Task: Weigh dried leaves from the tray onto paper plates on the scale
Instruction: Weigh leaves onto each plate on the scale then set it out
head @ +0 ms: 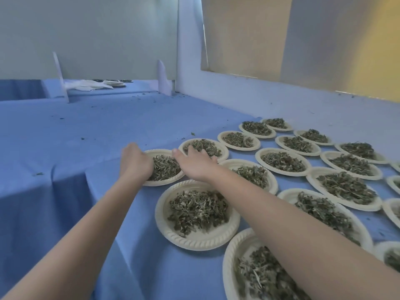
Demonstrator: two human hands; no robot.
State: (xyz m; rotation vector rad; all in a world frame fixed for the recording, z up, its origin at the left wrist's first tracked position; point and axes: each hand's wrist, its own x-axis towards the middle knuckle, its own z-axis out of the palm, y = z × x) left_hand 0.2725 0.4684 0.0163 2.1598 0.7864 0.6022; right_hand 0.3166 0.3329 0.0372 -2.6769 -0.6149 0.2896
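Note:
A cream paper plate (151,153) heaped with dried green leaves (165,167) lies on the blue cloth at the left end of the rows of plates. My left hand (134,162) grips its left rim, fingers curled over the edge. My right hand (195,164) holds the plate's right rim, thumb stretched along the far edge and fingers hidden behind the hand. Neither a scale nor a tray is in view.
Several more leaf-filled paper plates (198,210) cover the blue tablecloth (86,131) in rows to the right and toward me. A white wall ledge (281,100) runs behind them. White clear dividers (59,76) and stacked plates (114,83) stand far back. Loose leaf crumbs dot the cloth.

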